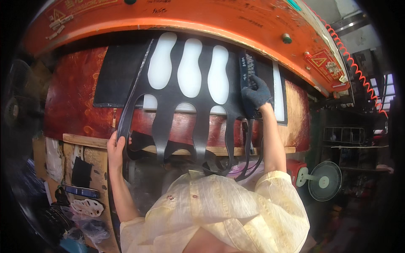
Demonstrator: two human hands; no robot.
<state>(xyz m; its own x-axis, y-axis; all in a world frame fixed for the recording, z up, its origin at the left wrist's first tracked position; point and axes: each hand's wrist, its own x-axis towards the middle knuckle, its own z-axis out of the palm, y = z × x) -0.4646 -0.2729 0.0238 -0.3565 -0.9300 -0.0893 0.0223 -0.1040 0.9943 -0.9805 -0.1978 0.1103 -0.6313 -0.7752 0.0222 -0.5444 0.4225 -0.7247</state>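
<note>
A black sheet (164, 111) with several sole-shaped cut-outs lies across the work surface, and its near strips hang over the front edge toward me. Through the holes shows a white board (190, 67). My left hand (116, 145), bare, grips the sheet's left edge strip at the table's front, its fingers partly hidden behind the strip. My right hand (256, 93), in a dark glove, is closed on a long dark blue sole-shaped cutting die (244, 71) with white markings. The die stands on the sheet, right of the cut-outs.
An orange machine beam (202, 23) spans the far side, close over the sheet. The reddish table (71, 92) has a wooden front strip (84, 140). A fan (324, 181) stands at lower right, a coiled red cable (348, 55) hangs at right, and scraps (86, 207) lie at lower left.
</note>
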